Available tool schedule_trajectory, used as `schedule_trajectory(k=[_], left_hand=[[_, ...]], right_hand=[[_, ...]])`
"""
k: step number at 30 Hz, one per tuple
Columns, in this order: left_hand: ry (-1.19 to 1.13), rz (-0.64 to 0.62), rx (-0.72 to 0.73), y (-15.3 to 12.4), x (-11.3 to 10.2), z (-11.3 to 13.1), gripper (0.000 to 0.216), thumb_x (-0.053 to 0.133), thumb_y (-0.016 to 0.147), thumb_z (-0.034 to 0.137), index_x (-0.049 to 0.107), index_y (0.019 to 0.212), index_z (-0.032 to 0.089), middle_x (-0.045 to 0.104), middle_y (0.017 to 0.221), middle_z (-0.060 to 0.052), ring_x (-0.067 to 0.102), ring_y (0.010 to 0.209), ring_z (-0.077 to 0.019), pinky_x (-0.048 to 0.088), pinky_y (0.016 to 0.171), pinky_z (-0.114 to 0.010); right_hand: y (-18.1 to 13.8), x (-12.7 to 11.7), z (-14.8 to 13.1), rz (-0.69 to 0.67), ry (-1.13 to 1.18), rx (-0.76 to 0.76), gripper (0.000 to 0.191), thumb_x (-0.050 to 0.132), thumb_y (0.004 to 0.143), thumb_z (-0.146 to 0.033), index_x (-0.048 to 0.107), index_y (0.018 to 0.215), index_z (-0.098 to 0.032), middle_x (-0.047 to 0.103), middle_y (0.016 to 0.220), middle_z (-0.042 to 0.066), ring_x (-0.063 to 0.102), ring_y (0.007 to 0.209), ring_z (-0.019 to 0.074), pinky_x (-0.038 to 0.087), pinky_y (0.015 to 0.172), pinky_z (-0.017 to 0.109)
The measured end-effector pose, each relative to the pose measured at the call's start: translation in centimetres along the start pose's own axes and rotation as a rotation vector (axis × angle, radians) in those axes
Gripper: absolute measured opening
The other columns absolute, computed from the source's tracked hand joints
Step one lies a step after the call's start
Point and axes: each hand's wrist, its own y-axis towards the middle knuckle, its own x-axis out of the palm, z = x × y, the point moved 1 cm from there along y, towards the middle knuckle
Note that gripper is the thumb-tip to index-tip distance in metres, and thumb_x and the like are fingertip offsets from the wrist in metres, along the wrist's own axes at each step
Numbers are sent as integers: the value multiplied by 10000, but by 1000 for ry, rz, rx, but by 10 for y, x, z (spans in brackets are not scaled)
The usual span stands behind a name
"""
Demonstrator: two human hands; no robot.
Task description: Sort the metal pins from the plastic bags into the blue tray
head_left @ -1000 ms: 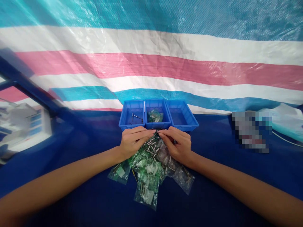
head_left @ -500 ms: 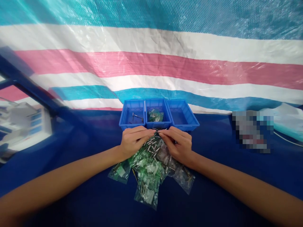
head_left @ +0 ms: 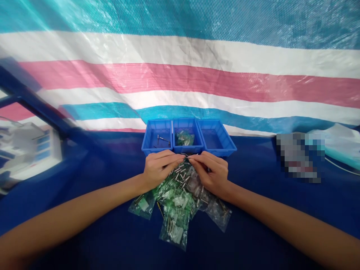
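My left hand (head_left: 160,167) and my right hand (head_left: 211,170) face each other just in front of the blue bins, thumbs pinched against fingers. Their fingertips almost meet over the pile. Whatever they pinch is too small and covered to make out; thin dark metal pieces show beside the fingertips. Beneath and between my hands lies a heap of short silvery metal pins (head_left: 182,179) mixed with clear and green-tinted plastic bags (head_left: 177,215). Some bags hold brass-coloured rods and white slips. A greyish clear bag (head_left: 221,214) lies below my right wrist.
Three blue bins stand side by side: the left bin (head_left: 149,140) holds a few metal pins, the middle bin (head_left: 198,139) a greenish bag, and the right bin (head_left: 218,135) shows its bare floor. Striped sheeting (head_left: 180,75) hangs behind. White equipment (head_left: 36,150) stands left; a blurred-out item (head_left: 298,159) lies right.
Both hands keep the same pinch in nearly the same spot. The whole view has shifted very slightly; the pile and bins look the same.
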Motion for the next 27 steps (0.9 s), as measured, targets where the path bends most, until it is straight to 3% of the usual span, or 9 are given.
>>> schedule_trajectory(k=[27], left_hand=[[-15,17,31,-2,0,-2,117,624,791,122,694,883,139,707,742,-42,645,653,-96,534,589,-188]], right_hand=[[1,1,1,-17,83,0,146,563,805,-81,663,896,-136,547,599,-6,467,502,73,397,455,200]])
